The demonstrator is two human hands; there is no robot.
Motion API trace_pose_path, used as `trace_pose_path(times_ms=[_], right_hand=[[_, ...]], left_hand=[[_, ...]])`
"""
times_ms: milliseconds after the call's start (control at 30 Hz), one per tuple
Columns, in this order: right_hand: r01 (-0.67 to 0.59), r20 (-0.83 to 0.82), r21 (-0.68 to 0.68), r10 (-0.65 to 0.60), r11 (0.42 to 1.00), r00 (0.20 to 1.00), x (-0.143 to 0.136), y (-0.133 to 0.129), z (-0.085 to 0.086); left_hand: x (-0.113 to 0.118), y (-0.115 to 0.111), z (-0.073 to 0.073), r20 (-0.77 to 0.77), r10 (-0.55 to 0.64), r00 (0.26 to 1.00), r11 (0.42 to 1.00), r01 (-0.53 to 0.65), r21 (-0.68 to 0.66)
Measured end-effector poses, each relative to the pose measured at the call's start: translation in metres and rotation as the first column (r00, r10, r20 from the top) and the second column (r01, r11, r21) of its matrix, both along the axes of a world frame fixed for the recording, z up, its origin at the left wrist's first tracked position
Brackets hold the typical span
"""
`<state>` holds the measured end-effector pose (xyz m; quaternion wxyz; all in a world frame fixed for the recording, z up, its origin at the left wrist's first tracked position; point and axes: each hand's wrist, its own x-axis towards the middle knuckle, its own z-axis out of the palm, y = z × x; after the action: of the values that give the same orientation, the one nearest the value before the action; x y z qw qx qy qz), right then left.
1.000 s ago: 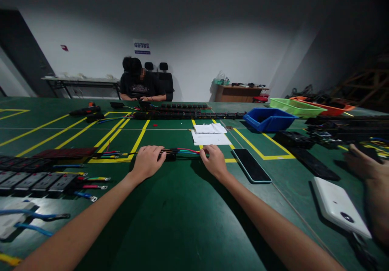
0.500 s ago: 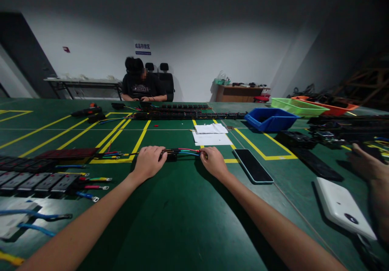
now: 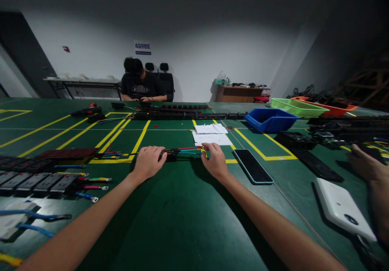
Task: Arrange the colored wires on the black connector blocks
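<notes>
Clasping the black strip (image 3: 172, 156) near its end, my left grip (image 3: 145, 162) seems to anchor it flat on the green surface (image 3: 182, 218). My right grip (image 3: 214, 161) pinches the coloured wires (image 3: 189, 148) toward their far ends, stretching them between both sides, which I judge lets me separate them and control their spread. The strip and wires lie straight ahead of me, just short of the white papers (image 3: 212, 139). The phone (image 3: 253, 166) lies face up to the right of my right grip, probably set aside within reach.

Farther right, the blue bin (image 3: 273, 124) sits with its open top up; its interior is too dark for me to read. Behind it, I see the light green basket (image 3: 299, 109), contents unclear, and the orange basket (image 3: 340, 109), which holds dark items I cannot identify.
</notes>
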<state>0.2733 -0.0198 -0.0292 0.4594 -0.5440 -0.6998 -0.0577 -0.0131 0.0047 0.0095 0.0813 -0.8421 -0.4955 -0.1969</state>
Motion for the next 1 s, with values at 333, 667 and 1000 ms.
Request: trace_pose_path(times_ms=[333, 667, 1000], right_hand=[[0.02, 0.014, -0.037, -0.019, 0.999, 1.0, -0.0012, -0.0008, 0.0012], [0.045, -0.031, -0.057, -0.046, 0.997, 0.998, -0.0006, -0.0012, 0.0005], [0.06, -0.088, -0.053, -0.065, 0.997, 0.994, -0.001, -0.004, 0.0029]], left_hand=[[0.0003, -0.0002, 0.0005, 0.017, -0.006, 1.0, 1.0, 0.006, -0.018], [-0.0005, 0.0008, -0.0003, 0.008, 0.0, 1.0, 1.0, 0.0, -0.021], [-0.0003, 0.0014, -0.0008, 0.01, 0.002, 1.0, 1.0, -0.002, -0.014]])
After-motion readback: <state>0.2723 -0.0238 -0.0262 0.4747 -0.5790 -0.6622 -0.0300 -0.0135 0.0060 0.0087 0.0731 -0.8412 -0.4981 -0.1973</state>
